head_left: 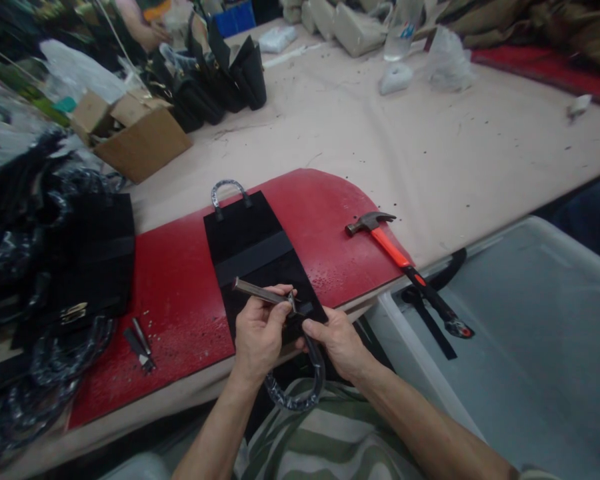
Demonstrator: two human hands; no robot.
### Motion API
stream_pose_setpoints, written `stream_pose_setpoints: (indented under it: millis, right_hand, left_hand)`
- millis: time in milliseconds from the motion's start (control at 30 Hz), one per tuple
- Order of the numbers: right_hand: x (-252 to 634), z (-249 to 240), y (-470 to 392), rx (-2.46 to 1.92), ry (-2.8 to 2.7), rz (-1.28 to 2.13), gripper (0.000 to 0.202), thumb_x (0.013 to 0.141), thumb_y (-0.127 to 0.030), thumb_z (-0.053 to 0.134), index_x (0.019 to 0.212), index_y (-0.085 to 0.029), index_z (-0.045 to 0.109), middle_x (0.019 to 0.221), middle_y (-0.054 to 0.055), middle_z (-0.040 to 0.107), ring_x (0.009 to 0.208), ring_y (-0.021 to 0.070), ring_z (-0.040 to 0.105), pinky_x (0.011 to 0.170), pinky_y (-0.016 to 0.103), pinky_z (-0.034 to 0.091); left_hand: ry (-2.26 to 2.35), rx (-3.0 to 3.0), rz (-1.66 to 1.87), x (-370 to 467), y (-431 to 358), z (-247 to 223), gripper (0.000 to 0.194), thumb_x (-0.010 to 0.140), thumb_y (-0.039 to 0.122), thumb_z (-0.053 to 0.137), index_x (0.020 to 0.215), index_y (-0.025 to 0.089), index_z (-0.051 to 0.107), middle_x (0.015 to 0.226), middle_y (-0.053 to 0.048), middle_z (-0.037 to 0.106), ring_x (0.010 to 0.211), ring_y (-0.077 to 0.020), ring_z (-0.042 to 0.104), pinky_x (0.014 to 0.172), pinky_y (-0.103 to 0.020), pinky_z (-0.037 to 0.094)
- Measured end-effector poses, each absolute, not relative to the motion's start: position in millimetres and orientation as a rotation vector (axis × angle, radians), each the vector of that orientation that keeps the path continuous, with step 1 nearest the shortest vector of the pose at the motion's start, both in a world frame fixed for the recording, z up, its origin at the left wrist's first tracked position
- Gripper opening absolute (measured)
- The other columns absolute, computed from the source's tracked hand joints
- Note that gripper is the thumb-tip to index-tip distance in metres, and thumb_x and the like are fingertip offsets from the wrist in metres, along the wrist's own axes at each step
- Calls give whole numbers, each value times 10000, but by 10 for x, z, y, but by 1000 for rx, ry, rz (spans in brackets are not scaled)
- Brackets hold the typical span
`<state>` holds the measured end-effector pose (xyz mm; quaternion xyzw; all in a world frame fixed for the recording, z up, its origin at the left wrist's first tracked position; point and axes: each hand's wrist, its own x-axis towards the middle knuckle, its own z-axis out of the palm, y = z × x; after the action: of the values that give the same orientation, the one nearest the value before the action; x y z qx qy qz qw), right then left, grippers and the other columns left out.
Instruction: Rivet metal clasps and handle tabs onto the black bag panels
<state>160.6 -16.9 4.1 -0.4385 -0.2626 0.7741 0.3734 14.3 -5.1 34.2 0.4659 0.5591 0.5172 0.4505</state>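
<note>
A black bag panel (250, 253) lies on a red board in front of me, its near end lifted in my hands. A wrapped handle (230, 183) is on its far end, and a second wrapped handle (316, 380) hangs down from the near end. My left hand (257, 337) is closed around a slim metal rod (253, 288), like a punch, whose inner end meets a small metal piece by the panel. My right hand (344, 343) pinches the panel's near corner beside the handle end, thumb on top. The fingers beneath are hidden.
A claw hammer (390, 247) rests on the red board (177, 267), its grip over a grey bin (545, 320). Two small tools (140, 343) lie left, near piled wrapped handles (65, 353). Farther back are a cardboard box (143, 143), black bags (210, 87) and another person's hand (153, 35).
</note>
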Motion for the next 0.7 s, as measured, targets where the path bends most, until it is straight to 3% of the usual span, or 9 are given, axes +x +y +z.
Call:
stream_pose_setpoints:
  millis: [133,267,533,700]
  right_hand:
    - [1649,110,-123,-1126,-809,1964,366,698,-463,760,841,-147,647,594,11,652,503,137,566,477,226,424]
    - [1640,102,-131,-1157,-859,1852,323,719,-427,758,669,-156,589,527,-39,538,466,88,457,456,208,364]
    - [1542,6,-153,-1007,-535,1957,429,597,-489,858,767,-145,667,586,-3,616,479,119,524,456,226,420]
    - [1568,-57,-94,-952,-607,1964,430,606,-506,871,723,-141,675,587,16,634,472,134,557,451,238,456]
  left_hand:
    - [1416,1151,1276,138,-38,326,185,882,307,668,983,158,625,1094,-96,720,978,-211,733,859,-316,597]
    - [1384,1076,1274,114,1,337,222,865,327,690,980,154,611,1076,-95,723,959,-216,738,849,-323,599]
    - [1407,1100,1241,118,53,462,192,861,304,681,964,151,627,1022,-80,723,928,-194,733,815,-286,588]
    - [1395,1134,1250,109,71,523,174,868,286,671,966,150,624,1022,-75,711,940,-194,728,828,-283,583]
